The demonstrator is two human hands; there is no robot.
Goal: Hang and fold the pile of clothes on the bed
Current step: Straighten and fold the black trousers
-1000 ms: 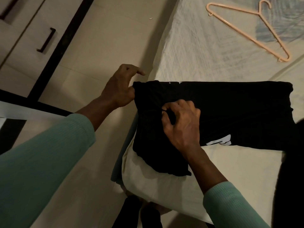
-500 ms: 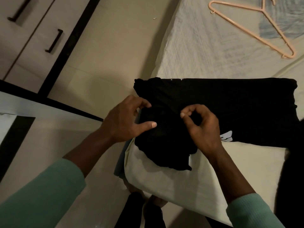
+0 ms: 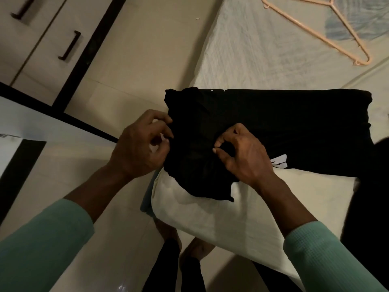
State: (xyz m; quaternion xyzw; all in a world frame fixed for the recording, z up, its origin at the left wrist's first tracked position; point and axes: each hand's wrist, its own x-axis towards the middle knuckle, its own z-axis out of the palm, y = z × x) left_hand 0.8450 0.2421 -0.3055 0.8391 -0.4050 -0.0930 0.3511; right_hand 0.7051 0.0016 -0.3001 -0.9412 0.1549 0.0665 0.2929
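Pink hanger (image 3: 311,32): hook and top cut off by far edge

Black cloth (image 3: 284,127): too dark to see folds

Dark shape (image 3: 370,197) at right edge: cut off, cannot tell what it is, or where black cloth ends beside it

White print (image 3: 280,161): half hidden under right hand (image 3: 244,157)

Left hand (image 3: 139,148): fingertips lost against cloth edge; small white bit (image 3: 156,147) between fingers, cannot tell what

Left sleeve (image 3: 42,249), right sleeve (image 3: 320,260): cut off by near edge

Feet (image 3: 197,248): partly hidden under bed (image 3: 252,66) corner

Tiny white speck (image 3: 197,18) on floor (image 3: 147,60): too small to tell
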